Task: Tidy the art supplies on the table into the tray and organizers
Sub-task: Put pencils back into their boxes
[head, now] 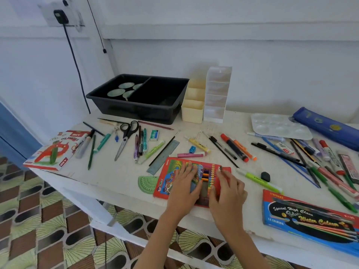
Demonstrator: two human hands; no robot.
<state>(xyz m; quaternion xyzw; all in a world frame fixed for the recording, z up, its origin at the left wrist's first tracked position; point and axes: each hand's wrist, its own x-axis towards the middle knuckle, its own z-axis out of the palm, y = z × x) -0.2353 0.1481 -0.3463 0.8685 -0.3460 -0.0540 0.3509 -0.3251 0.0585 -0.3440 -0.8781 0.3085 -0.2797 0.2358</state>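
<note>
A red box of coloured pencils (171, 175) lies at the table's front edge. My left hand (186, 188) lies flat on it with fingers spread over its window. My right hand (227, 193) rests on the box's right end, its fingertips at the box's far corner. A black two-compartment tray (108, 100) stands at the back, with a cream organizer (193, 113) and a white tiered organizer (215, 113) to its right. Pens, pencils, brushes and markers lie scattered across the table (120, 177).
An oil pastels box (56, 150) overhangs the left corner. Scissors (126, 138), a ruler (165, 156), a green protractor (147, 183), a palette (279, 127), a blue pencil case (326, 127) and a water colour box (310, 224) lie around.
</note>
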